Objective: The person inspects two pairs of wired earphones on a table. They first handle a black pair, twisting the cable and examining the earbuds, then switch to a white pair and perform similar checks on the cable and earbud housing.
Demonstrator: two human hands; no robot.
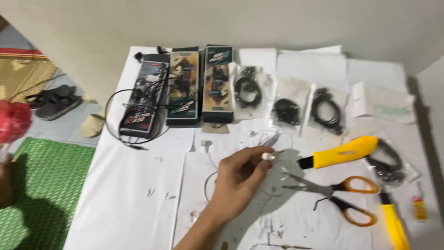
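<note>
the left hand (238,183) holds its grip clamped on a small white earbud (267,156), raised above the white surface (129,203); its thin white cord (209,183) trails down-left. the right hand is out of view.

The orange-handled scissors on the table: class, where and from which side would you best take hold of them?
Probably grip the scissors by the orange loops, coming from the right. The open blades point left toward the hand holding a white earbud, while both loops lie flat and free of other things on the white table.
</note>
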